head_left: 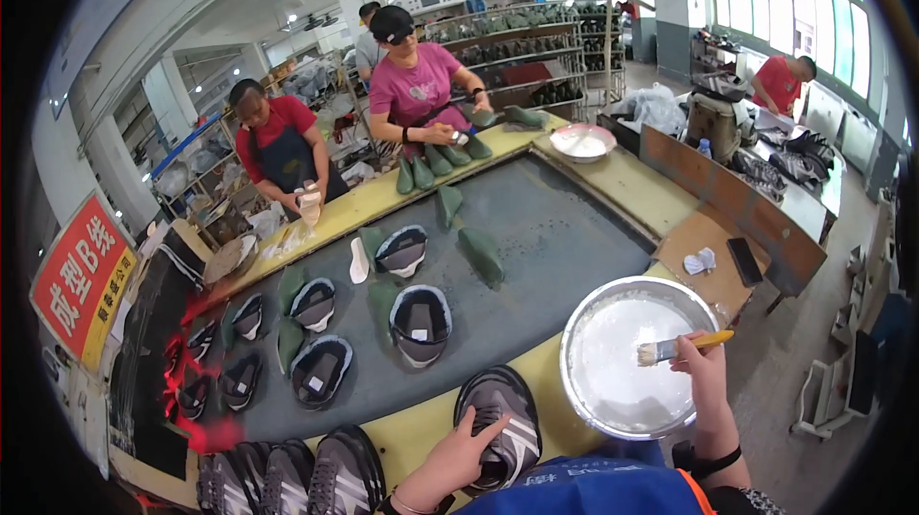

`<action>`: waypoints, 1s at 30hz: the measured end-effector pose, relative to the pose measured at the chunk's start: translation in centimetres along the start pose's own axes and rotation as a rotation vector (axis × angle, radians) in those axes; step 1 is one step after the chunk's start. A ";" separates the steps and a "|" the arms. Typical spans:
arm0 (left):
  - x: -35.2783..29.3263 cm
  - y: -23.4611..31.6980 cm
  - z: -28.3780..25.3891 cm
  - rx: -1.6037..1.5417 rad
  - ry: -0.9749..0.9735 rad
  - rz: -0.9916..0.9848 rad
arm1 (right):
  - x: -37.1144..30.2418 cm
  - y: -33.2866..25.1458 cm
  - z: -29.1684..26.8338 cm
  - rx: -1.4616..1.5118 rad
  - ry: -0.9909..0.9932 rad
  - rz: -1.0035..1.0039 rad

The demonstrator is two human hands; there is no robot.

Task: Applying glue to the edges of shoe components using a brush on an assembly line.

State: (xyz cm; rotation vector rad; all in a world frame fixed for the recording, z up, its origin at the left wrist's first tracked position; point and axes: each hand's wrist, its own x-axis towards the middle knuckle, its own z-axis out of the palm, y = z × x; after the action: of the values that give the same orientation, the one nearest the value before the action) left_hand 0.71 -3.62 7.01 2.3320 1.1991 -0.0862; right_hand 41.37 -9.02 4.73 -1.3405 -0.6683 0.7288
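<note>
A brush (661, 352) with a yellow handle is gripped in my right hand (704, 369). Its pale bristles are over a wide metal bowl (571, 352) of white liquid; whether they touch the liquid I cannot tell. My left hand (458, 458) holds a dark grey sneaker (503, 410) with white side stripes at the yellow table edge, its fingers spread across the laces and side. Several similar sneakers (347, 462) stand in a row to the left of this hand.
Across the dark conveyor belt (565, 218) lie shoe uppers (419, 324) and green shoe lasts (481, 257). Opposite, one person (416, 89) handles green lasts and another person (287, 146) a pale piece. A pink-rimmed basin (582, 143) sits at the far corner; a phone (744, 261) lies right.
</note>
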 end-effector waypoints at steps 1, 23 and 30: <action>-0.3 -0.1 -0.4 -0.024 0.020 0.040 | 0.4 0.8 -0.2 -0.027 -0.049 -0.045; 2.7 -2.2 0.3 -2.142 0.546 0.587 | 5.6 4.6 -1.3 -0.681 -0.215 -0.206; 5.9 -3.9 3.1 -2.336 0.473 0.385 | 5.2 4.4 -1.4 -0.515 -0.169 -0.113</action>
State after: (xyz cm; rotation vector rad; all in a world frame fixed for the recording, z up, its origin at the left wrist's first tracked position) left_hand 1.77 1.15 1.04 0.3135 0.2252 1.2562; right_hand 45.35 -5.41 0.21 -1.7021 -1.1106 0.6025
